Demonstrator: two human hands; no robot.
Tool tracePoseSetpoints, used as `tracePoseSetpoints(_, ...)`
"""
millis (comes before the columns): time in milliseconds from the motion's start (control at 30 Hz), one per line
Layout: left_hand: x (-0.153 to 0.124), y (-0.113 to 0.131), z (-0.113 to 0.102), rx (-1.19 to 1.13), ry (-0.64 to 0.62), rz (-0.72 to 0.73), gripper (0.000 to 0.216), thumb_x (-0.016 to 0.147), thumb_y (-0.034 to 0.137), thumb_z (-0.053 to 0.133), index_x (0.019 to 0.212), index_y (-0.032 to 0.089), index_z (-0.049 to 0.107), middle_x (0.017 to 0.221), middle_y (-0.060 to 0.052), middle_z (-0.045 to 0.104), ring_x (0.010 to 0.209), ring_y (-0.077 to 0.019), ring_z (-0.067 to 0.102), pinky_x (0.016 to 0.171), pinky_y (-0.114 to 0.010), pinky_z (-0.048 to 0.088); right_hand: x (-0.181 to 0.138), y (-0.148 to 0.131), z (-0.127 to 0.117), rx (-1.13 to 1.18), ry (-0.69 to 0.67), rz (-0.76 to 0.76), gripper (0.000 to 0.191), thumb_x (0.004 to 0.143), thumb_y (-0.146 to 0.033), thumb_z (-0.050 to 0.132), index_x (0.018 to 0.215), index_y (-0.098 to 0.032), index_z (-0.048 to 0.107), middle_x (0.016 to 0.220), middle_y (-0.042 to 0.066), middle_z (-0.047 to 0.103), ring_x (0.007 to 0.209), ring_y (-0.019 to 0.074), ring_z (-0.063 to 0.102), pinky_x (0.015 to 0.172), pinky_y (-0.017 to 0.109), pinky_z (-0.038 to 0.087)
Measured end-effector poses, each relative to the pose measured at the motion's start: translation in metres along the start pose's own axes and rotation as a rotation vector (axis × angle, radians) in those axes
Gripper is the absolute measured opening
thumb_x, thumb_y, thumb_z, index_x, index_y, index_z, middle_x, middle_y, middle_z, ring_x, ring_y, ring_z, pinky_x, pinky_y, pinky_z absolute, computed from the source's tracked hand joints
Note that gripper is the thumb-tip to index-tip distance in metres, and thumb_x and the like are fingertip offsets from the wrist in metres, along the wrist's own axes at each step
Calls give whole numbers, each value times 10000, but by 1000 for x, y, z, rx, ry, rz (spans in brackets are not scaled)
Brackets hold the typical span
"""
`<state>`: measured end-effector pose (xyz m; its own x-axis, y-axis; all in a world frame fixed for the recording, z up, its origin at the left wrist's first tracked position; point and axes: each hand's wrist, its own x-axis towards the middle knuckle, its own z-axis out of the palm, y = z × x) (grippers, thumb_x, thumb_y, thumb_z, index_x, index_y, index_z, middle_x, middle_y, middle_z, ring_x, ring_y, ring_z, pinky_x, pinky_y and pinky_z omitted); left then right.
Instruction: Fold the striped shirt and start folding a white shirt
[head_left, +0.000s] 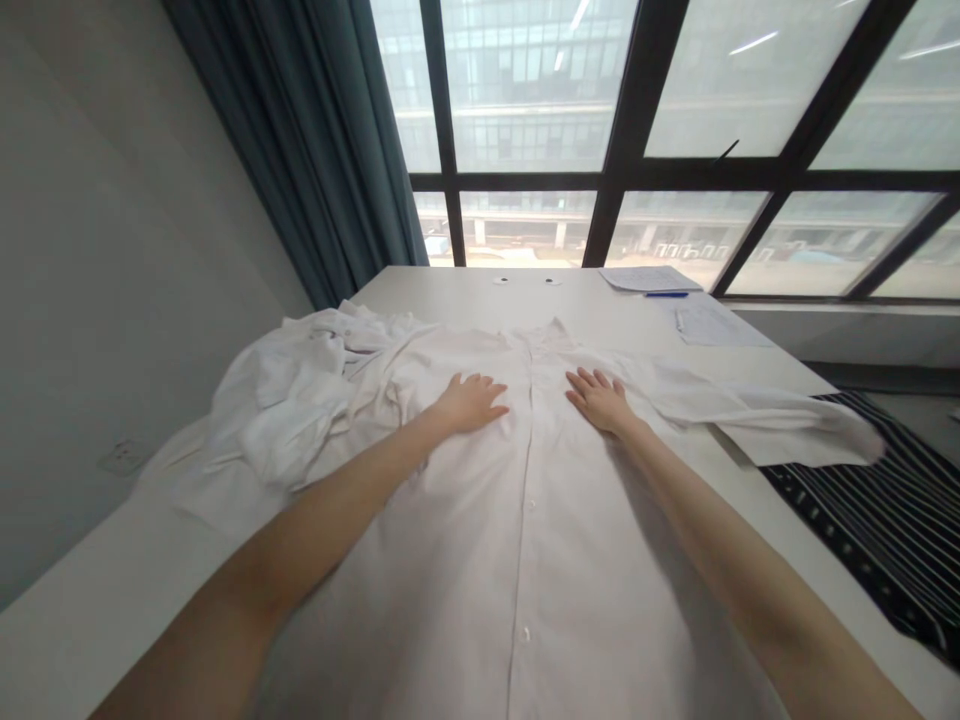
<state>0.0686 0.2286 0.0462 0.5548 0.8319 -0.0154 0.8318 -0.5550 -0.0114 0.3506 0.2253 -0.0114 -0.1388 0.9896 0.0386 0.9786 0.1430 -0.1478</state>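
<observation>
On white shirt (pixel 574 530), hands (pixel 471 403) (pixel 600 402) lying flat

The white shirt (pixel 574 560) is cut off below; marks on the papers (pixel 724 326) seem illegibly small.

Tabletop (pixel 442 290): white. Shirt (pixel 577 540): plain white. Bundled cloth (pixel 281 390) along the left edge: white. Pen (pixel 666 295) near the far right corner: blue. Garment (pixel 892 500) beyond the right edge: black, white stripes. Curtain (pixel 322 130): dark blue-green.
</observation>
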Motion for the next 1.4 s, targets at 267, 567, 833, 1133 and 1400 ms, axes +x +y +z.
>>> tracePoseSetpoints(267, -20, -8, 37, 59, 25, 0, 518, 996, 465, 313, 1471, 263, 359, 1564, -112, 291, 1445, -285, 246, 1136, -534, 182, -41, 33, 0, -22, 117, -1, 489, 1003, -406, 253, 1406, -220, 456, 1503, 100, 420, 1387, 276, 347, 1097, 540, 277)
tracePoseSetpoints(567, -93, -23, 45, -109, 245, -19, 530, 947, 330, 397, 1458, 200, 340, 1526, -131, 363, 1419, -252, 311, 1147, -455, 244, -126, 112, -5, 60, 370, -133, 410, 947, -283, 327, 1193, -148, 626, 1304, 159, 599, 1218, 259, 547, 1030, 440, 435)
tracePoseSetpoints(833, -173, -38, 51, -290, 542, -297, 294, 882, 357, 451, 1058, 168, 591, 1061, -121, 605, 1062, -267, 548, 977, -423, 434, -220, 82, -15, 93, 416, 18, 480, 920, -434, 398, 1231, -107, 562, 978, 169, 648, 892, 296, 631, 817, 450, 517)
tracePoseSetpoints(1133, -158, -21, 41, -283, 388, -470, 230, 796, 410, 544, 812, 187, 597, 883, -68, 623, 872, -239, 581, 794, -352, 470, -234, 60, -21, 226, 351, 167, 517, 892, -504, 364, 1225, -157, 557, 861, 101, 644, 626, 212, 606, 586, 335, 497)
tracePoseSetpoints(1400, -166, -23, 13, -635, 519, -606, 195, 818, 415, 472, 809, 223, 506, 613, 32, 570, 568, -158, 553, 562, -246, 414, -238, 67, -30, 316, 273, 182, 474, 875, -491, 371, 1151, -159, 567, 647, 24, 599, 566, 207, 588, 558, 314, 463)
